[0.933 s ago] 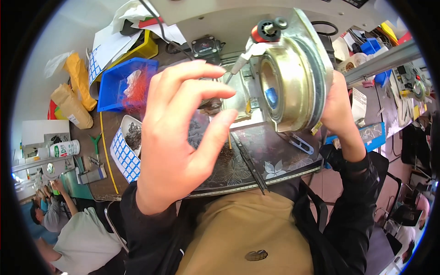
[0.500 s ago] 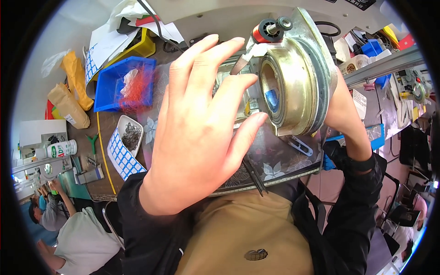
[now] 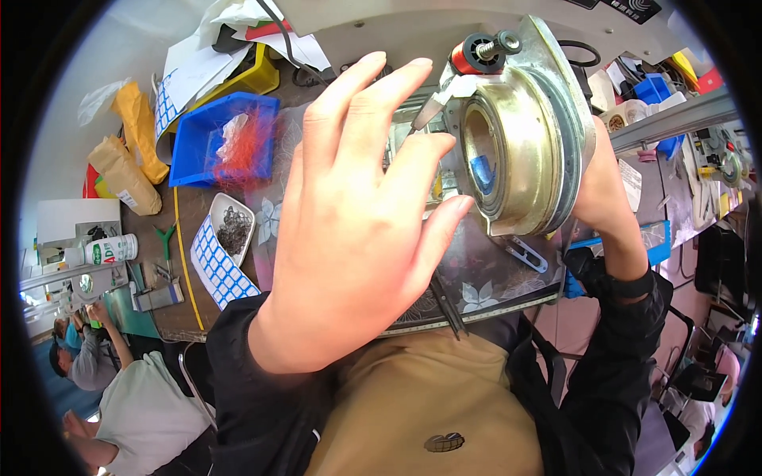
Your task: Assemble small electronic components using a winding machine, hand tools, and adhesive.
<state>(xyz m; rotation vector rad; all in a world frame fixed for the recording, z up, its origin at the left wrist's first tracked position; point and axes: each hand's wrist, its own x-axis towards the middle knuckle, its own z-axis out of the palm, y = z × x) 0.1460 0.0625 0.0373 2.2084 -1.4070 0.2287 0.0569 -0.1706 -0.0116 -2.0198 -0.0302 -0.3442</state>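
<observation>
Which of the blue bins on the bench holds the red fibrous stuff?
The large blue bin at upper left, beside the yellow tray; the small blue bins at far right show none.

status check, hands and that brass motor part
Right hand grips brass motor housing raised. Left hand open, fingers spread beside it. Nothing between them.

We note bare hands, no gloves or rings: left hand (image 3: 349, 230), right hand (image 3: 607, 198). Black long sleeves (image 3: 262, 397) cover both arms to the wrists. Tan apron (image 3: 421, 412) over our front, small dark oval emblem (image 3: 442, 442).
</observation>
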